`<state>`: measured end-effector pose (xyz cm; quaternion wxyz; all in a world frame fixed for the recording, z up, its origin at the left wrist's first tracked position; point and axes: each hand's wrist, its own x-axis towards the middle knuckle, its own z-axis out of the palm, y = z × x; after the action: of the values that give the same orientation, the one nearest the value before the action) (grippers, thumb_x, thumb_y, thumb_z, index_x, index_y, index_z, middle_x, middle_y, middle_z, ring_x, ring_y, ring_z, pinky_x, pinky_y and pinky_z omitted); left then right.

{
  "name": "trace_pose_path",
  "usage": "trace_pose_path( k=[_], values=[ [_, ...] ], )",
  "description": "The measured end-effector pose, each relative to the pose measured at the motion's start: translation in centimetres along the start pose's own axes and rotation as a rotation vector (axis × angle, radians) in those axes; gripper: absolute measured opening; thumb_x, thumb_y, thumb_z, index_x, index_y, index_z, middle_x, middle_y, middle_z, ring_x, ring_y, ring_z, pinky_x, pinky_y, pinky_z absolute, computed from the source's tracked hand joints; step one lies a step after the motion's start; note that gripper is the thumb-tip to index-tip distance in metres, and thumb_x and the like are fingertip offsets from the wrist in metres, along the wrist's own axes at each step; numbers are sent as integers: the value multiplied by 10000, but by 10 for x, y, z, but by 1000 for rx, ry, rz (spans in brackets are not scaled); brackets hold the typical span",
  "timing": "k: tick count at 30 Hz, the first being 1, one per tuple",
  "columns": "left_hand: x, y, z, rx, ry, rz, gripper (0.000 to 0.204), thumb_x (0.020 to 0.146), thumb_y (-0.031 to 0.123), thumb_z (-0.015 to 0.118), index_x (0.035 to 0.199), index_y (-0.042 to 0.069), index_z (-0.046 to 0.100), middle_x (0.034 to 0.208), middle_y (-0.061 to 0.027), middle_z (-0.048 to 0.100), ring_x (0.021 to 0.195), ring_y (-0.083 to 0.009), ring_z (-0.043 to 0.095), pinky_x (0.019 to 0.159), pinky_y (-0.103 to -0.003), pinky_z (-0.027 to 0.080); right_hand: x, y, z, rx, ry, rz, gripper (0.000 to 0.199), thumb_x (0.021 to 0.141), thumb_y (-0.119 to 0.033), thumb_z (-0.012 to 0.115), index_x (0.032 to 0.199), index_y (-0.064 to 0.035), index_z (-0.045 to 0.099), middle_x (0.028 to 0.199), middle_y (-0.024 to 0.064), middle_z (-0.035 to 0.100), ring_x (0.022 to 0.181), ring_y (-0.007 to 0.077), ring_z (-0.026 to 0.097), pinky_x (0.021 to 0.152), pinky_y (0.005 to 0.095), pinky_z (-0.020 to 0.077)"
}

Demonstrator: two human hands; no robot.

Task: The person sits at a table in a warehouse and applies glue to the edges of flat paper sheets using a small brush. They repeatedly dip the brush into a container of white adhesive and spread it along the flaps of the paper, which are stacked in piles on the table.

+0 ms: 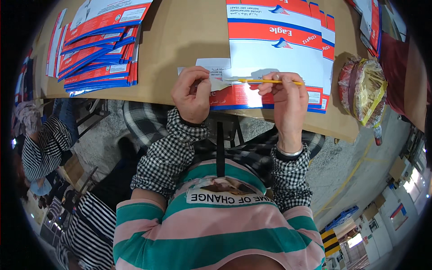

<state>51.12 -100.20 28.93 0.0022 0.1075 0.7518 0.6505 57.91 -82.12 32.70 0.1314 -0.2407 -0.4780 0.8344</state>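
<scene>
A flat printed carton in white, red and blue lies before me at the table's front edge, on top of other flat cartons. My right hand is closed around a slim yellow stick, held nearly level above the carton. Its thin tip points left, and whether it is a pen or a brush I cannot tell. My left hand rests with curled fingers by a pale printed flap at the carton's left side. Whatever its fingertips pinch, if anything, is hidden.
A stack of similar flat cartons stands on the left of the brown tabletop. At the right edge sits a round bundle in clear wrap and yellow tape. A person in striped sleeves is at the left, and a dark red sleeve shows at the right.
</scene>
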Motion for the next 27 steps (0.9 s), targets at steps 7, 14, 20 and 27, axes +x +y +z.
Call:
trace_pose_path(
  k=[7, 14, 20, 27],
  values=[
    [-1, 1, -1, 34, -13, -20, 80, 763, -59, 538, 832, -38, 573, 940, -100, 582, 814, -134, 539, 713, -233, 434, -3, -5, -5, -9, -15, -13, 138, 932, -74, 420, 928, 28, 514, 854, 168, 615, 696, 199, 621, 649, 307, 518],
    [0, -1, 0, 0, 0, 1, 80, 755, -69, 538, 824, -42, 570, 918, -102, 580, 789, -134, 547, 692, -231, 443, -6, -6, -2, -124, -65, -32, 142, 932, -61, 407, 927, 32, 514, 874, 161, 618, 721, 193, 620, 670, 309, 522],
    [0, -3, 2, -21, 23, 15, 63, 750, -70, 536, 799, -42, 565, 872, -91, 581, 718, -120, 558, 626, -217, 452, -10, -8, 3, -193, -164, -66, 130, 926, -36, 405, 935, 32, 516, 894, 145, 616, 748, 180, 611, 697, 297, 516],
    [2, -4, 1, 3, 17, 48, 63, 741, -68, 541, 792, -39, 564, 851, -96, 581, 692, -130, 552, 611, -226, 449, -11, -15, 10, -254, -226, -108, 113, 917, -7, 410, 938, 33, 514, 923, 139, 607, 763, 156, 590, 716, 288, 500]
  ],
)
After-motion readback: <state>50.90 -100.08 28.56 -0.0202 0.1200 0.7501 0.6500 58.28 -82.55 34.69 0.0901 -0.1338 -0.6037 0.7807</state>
